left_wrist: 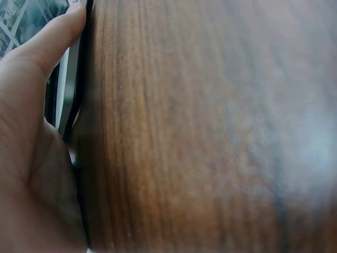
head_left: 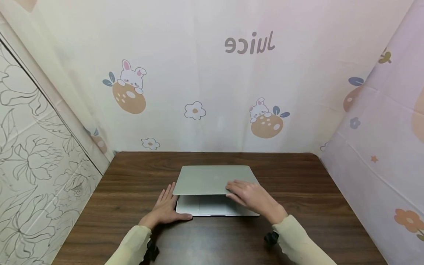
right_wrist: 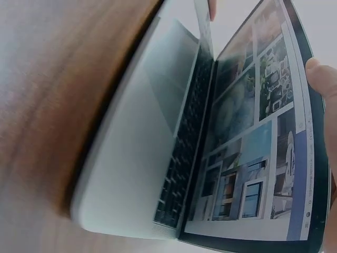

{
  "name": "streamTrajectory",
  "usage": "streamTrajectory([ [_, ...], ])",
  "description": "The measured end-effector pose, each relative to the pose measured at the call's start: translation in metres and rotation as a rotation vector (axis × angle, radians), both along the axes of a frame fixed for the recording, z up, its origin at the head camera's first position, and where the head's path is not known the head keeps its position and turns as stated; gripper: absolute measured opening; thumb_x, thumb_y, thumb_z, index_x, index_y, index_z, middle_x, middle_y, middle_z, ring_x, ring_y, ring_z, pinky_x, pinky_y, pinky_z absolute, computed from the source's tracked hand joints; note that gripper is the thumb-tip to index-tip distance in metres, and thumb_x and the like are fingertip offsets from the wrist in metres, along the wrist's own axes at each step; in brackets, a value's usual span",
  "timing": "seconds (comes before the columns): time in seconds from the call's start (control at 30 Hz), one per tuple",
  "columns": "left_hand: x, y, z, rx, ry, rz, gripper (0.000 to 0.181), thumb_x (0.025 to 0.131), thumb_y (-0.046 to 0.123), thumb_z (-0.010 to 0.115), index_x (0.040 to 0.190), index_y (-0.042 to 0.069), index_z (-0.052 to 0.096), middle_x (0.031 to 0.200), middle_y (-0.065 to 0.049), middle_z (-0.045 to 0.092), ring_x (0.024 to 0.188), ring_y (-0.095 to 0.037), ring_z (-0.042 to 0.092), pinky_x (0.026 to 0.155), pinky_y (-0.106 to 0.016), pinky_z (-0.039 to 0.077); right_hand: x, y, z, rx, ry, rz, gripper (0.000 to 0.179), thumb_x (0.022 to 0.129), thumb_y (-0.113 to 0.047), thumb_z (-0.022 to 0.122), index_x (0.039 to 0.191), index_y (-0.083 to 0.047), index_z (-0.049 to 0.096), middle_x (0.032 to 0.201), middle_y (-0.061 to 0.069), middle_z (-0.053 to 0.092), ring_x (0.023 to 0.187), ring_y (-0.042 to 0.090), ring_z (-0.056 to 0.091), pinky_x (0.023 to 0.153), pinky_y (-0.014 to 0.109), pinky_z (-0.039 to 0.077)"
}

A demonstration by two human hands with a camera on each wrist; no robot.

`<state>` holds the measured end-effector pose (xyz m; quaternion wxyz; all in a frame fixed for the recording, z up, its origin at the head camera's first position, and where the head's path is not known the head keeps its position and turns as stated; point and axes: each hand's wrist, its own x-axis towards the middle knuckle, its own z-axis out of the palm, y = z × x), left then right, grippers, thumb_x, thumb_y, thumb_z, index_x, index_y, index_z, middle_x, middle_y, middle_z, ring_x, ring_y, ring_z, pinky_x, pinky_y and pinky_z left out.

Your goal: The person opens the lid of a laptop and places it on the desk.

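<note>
A silver laptop (head_left: 190, 207) lies on the table with its lid (head_left: 205, 179) partly raised, tilted over the base. My left hand (head_left: 163, 210) braces the near left corner, fingers spread along the left side and thumb on the front edge. In the left wrist view that thumb (left_wrist: 55, 34) lies over the laptop's edge. My right hand (head_left: 251, 195) pinches the lid's near edge, fingers on top and thumb underneath. The right wrist view shows the lit screen (right_wrist: 247, 142) with several pictures, the dark keyboard (right_wrist: 181, 153) and the trackpad (right_wrist: 171, 74).
The dark wood table (head_left: 298, 184) extends around the laptop. Behind it hangs a pale curtain (head_left: 198, 73) with rabbit and fruit prints. Another printed curtain (head_left: 381, 129) borders the right, and a floral-line panel (head_left: 36, 158) stands at the left.
</note>
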<state>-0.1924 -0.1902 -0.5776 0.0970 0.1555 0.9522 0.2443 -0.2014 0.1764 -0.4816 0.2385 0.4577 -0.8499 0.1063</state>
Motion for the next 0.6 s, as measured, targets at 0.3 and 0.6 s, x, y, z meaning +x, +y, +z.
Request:
streamTrajectory([
  [0.3,0.0,0.001,0.003,-0.041,-0.047,0.016,0.135,0.071,0.087,0.067,0.165,0.004,0.015,0.173,-0.017,0.001,0.161,-0.032,-0.004,0.128,-0.054,-0.002,-0.012,-0.002,0.017,0.015,0.053,0.001,0.023,0.099,-0.029,0.07,0.115,-0.012,0.07,0.097,-0.002,0.075,0.077,0.009,0.072,0.062,0.028,0.06],
  [0.6,-0.001,0.0,0.003,-0.04,-0.016,-0.004,0.139,0.07,0.088,0.066,0.166,0.01,0.002,0.173,-0.013,-0.006,0.161,-0.031,-0.005,0.128,-0.055,0.0,-0.021,-0.003,0.026,0.014,0.055,-0.007,0.021,0.097,-0.024,0.072,0.114,-0.011,0.07,0.094,-0.004,0.076,0.072,0.006,0.07,0.057,0.025,0.057],
])
